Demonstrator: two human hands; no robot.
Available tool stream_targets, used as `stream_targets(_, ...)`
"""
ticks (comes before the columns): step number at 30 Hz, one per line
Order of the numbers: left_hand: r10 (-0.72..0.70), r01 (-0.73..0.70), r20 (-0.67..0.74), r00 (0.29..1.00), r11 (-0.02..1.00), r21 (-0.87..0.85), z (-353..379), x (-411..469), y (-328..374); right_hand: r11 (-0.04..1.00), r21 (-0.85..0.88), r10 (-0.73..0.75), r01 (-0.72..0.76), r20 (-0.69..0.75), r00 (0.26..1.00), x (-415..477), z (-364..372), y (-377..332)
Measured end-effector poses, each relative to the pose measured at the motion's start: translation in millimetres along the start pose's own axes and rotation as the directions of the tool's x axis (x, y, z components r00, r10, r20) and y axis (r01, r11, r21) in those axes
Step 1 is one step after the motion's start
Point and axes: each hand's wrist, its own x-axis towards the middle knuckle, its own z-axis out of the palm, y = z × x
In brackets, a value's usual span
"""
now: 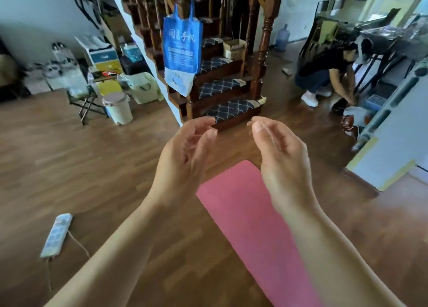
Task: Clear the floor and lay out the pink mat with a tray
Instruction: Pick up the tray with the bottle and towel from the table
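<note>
My left hand and right hand are raised palm to palm above the pink mat, fingers loosely curled, both empty. The mat lies flat on the wood floor, running from the bottom edge of view toward the stairs. No tray is in sight, so that step looks undone. A power strip and its cord lie on the floor to the mat's left; I could snag a foot on the cord while fetching the tray. Farther off, a bin and a folding stool stand before clutter along the left wall. A blue bag hangs from the stair post. At far right, another person crouches by a table.
</note>
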Motion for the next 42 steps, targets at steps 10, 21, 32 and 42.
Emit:
stream_targets(10, -0.061, 0.089, -0.339, 0.939, 0.994, 0.068, -110, 111, -85, 0.981, 0.195, -0.051, -0.001, 0.264, 0.963, 134, 155, 35)
stream_targets(21, -0.025, 0.135, -0.564, 0.825, 0.979, 0.153, -211, 256, -163, 0.969, 0.245, -0.101, -0.033, 0.513, 0.852, 295, 328, 71)
stream_targets(32, -0.002, 0.083, -0.558, 0.830, 0.989, 0.120, -364, 377, -278, 0.965, 0.257, -0.062, -0.060, 0.443, 0.894, 384, 525, 102)
stream_targets(42, 0.003, 0.020, -0.324, 0.946, 0.997, 0.068, -465, 526, -352, 0.995, 0.097, 0.013, -0.036, 0.228, 0.974, 470, 654, 111)
